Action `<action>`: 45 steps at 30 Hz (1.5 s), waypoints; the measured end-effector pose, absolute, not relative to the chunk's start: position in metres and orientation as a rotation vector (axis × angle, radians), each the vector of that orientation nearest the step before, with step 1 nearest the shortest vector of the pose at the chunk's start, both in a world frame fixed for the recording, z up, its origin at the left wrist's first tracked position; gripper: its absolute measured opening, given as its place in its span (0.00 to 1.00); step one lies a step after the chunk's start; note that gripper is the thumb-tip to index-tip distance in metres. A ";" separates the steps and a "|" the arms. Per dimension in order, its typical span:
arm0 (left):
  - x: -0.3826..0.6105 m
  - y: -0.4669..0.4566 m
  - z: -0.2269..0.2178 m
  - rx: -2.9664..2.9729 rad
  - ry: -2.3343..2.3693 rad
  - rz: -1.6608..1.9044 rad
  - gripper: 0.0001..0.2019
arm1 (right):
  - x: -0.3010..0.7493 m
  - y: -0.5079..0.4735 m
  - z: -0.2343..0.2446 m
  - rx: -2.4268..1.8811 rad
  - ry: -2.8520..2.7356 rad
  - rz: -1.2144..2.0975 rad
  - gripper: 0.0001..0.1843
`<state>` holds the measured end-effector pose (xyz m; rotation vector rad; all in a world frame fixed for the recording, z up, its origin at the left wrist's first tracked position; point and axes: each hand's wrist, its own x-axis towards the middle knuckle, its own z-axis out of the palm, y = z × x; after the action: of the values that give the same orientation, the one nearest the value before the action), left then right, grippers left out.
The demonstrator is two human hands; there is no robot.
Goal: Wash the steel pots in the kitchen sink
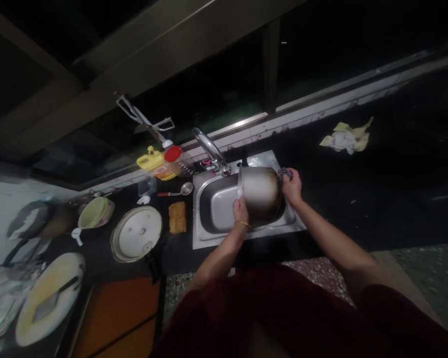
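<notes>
Pot (260, 191): on its side over the sink (200, 242), apparently so the browned base faces the right hand (292, 187).
Left hand (241, 211): grips the rim, likely steadying the pot.
Right hand: closed around a dark scourer (284, 173) at the base.
Lid (136, 236): lies on the tabletop (343, 199), perhaps keeping the sink free.

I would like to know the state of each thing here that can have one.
Pot: held sideways over sink, base end darkened
Left hand: closed on pot's rim
Right hand: closed on scrubber
Scrubber: bunched, at pot's base end
Faucet: no stream visible
Lid: lying flat
Ladle: lying down
Cloth: crumpled
Cleaver: lying flat
</notes>
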<state>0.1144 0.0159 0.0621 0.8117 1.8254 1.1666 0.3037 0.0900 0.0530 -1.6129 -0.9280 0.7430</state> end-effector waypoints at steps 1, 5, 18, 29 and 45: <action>0.117 0.016 0.060 0.872 1.842 1.158 0.16 | 0.306 0.090 0.049 -1.624 -0.928 0.760 0.21; 0.107 0.012 0.057 1.040 1.890 1.155 0.18 | 0.305 0.086 0.043 -1.599 -0.950 0.831 0.21; 0.071 0.001 0.085 1.603 1.823 0.575 0.14 | 0.197 0.054 0.128 -1.006 -0.526 1.568 0.14; -0.071 0.028 0.109 1.749 1.658 0.395 0.17 | 0.053 0.075 0.156 -0.971 -0.531 1.560 0.11; -0.361 0.260 0.250 2.444 1.969 -0.023 0.35 | -0.252 0.219 0.202 -1.058 -0.158 1.884 0.10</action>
<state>-0.3607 0.2598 0.2503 2.4444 1.9694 -0.0234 -0.2518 0.2194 0.2018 -1.0581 -0.1578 1.8841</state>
